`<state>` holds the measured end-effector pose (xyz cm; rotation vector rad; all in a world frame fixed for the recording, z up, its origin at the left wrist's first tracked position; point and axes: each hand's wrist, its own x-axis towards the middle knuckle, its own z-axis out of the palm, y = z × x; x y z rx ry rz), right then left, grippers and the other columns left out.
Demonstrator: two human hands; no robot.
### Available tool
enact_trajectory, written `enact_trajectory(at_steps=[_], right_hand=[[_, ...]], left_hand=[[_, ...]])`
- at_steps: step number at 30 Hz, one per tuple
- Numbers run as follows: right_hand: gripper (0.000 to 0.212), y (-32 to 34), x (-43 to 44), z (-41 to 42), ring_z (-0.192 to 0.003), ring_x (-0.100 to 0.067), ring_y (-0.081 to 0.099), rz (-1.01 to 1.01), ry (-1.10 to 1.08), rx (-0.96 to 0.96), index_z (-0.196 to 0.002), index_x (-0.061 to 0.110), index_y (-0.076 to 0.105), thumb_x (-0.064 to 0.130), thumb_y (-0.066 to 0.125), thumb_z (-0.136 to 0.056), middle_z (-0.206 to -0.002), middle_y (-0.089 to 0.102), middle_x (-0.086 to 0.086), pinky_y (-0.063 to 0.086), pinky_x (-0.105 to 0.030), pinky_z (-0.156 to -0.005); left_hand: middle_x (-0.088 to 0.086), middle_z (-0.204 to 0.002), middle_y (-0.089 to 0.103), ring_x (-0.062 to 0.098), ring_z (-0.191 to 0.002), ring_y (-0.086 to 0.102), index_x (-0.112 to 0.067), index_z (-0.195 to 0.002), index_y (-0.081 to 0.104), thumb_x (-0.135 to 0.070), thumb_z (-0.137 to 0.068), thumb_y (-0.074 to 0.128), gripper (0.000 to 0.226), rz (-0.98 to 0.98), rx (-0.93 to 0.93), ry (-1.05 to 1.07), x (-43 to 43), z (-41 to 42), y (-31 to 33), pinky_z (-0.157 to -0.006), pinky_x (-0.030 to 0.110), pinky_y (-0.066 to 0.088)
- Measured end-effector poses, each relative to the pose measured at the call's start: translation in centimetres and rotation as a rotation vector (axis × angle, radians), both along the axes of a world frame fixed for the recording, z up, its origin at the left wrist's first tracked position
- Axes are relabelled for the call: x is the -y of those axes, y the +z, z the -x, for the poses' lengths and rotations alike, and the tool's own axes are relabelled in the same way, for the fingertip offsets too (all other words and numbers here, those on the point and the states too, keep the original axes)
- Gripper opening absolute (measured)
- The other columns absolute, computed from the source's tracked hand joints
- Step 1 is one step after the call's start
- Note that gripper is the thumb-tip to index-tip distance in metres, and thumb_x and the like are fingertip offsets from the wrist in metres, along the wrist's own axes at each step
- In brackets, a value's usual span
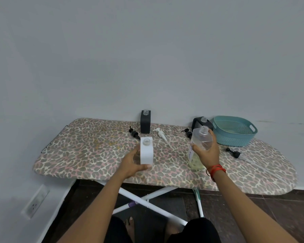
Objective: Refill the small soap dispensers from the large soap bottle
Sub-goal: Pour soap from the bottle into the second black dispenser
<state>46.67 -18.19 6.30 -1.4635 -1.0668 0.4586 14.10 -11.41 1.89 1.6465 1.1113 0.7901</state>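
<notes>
One head-worn view looks forward and down, close over the ironing board (98, 155).

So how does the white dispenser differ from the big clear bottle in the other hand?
The white dispenser is opaque and boxy; the large soap bottle is clear, rounder, with yellowish liquid low inside. The dispenser stands upright on the ironing board, held by the left hand; the bottle leans, gripped by the right hand. Both have open necks, pumps off.
</notes>
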Motion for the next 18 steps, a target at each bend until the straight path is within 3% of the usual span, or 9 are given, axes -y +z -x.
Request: enact_trajectory(at_steps=[2, 5, 7, 9, 12, 14, 16, 18], right_hand=[[0.091, 0.0, 0.0, 0.1, -0.125, -0.014, 0.055, -0.005, -0.002, -0.004, -0.149, 0.037, 0.038, 0.022, 0.088, -0.074, -0.140, 0.055, 0.006, 0.048, -0.036, -0.105], [0.088, 0.2, 0.2, 0.4, -0.122, -0.007, 0.055, -0.015, 0.006, -0.005, -0.143, 0.048, 0.039, 0.028, 0.086, -0.071, -0.133, 0.055, 0.021, 0.047, -0.030, -0.101], [0.086, 0.6, 0.3, 0.6, -0.113, 0.008, 0.055, -0.014, 0.007, 0.002, -0.132, 0.064, 0.038, 0.033, 0.084, -0.067, -0.125, 0.050, 0.037, 0.047, -0.021, -0.093], [0.086, 1.1, 0.3, 0.7, -0.109, 0.015, 0.054, -0.014, 0.009, 0.027, -0.125, 0.071, 0.037, 0.030, 0.085, -0.067, -0.122, 0.049, 0.041, 0.046, -0.019, -0.089], [0.085, 1.4, 0.2, 0.4, -0.117, -0.008, 0.057, -0.026, 0.017, 0.040, -0.132, 0.057, 0.042, 0.020, 0.089, -0.071, -0.127, 0.052, 0.029, 0.050, -0.035, -0.098], [0.085, 1.3, 0.3, -0.1, -0.123, -0.018, 0.057, -0.040, 0.011, 0.020, -0.137, 0.048, 0.043, 0.019, 0.089, -0.071, -0.130, 0.055, 0.018, 0.050, -0.043, -0.103], [0.085, 1.0, 0.5, -0.5, -0.124, -0.022, 0.057, -0.043, -0.004, 0.007, -0.137, 0.049, 0.042, 0.021, 0.089, -0.072, -0.132, 0.054, 0.014, 0.051, -0.048, -0.103], [0.085, 0.7, 0.7, -0.6, -0.123, -0.018, 0.057, -0.049, -0.017, 0.008, -0.138, 0.049, 0.043, 0.026, 0.089, -0.071, -0.132, 0.054, 0.016, 0.051, -0.046, -0.102]], left_hand=[[-0.002, -0.138, 0.062, 0.021, -0.131, 0.059, -0.022, -0.148, 0.048, -0.013, -0.070, 0.093, 0.091, 0.008, 0.066, 0.028, 0.4, 0.4, -0.4, -0.109, 0.041, 0.050], [-0.015, -0.127, 0.067, 0.015, -0.126, 0.063, -0.033, -0.138, 0.052, 0.001, -0.077, 0.085, 0.078, 0.005, 0.155, 0.132, 2.1, 0.0, -1.2, -0.098, 0.022, 0.055], [-0.023, -0.121, 0.069, 0.005, -0.119, 0.065, -0.041, -0.133, 0.054, -0.003, -0.076, 0.088, 0.076, -0.022, 0.201, 0.200, 3.5, -0.9, -1.4, -0.091, 0.019, 0.056], [-0.022, -0.125, 0.067, -0.001, -0.115, 0.065, -0.034, -0.140, 0.055, -0.017, -0.074, 0.091, 0.077, -0.076, 0.213, 0.284, 4.6, -1.9, -1.2, -0.090, 0.021, 0.057], [-0.029, -0.115, 0.065, -0.008, -0.103, 0.066, -0.032, -0.135, 0.061, -0.033, -0.074, 0.091, 0.068, -0.206, 0.142, 0.405, 5.4, -3.2, -0.2, -0.080, 0.019, 0.059], [-0.025, -0.105, 0.068, -0.003, -0.095, 0.070, -0.031, -0.126, 0.067, -0.032, -0.075, 0.090, 0.056, -0.236, 0.093, 0.447, 5.4, -3.5, 0.3, -0.076, 0.029, 0.063], [-0.019, -0.099, 0.070, 0.007, -0.093, 0.072, -0.034, -0.115, 0.068, -0.030, -0.073, 0.090, 0.048, -0.233, 0.073, 0.467, 5.1, -3.6, 0.5, -0.074, 0.033, 0.063], [-0.022, -0.096, 0.070, 0.007, -0.091, 0.073, -0.038, -0.110, 0.067, -0.032, -0.070, 0.090, 0.046, -0.241, 0.083, 0.476, 4.8, -3.7, 0.7, -0.071, 0.029, 0.063]])
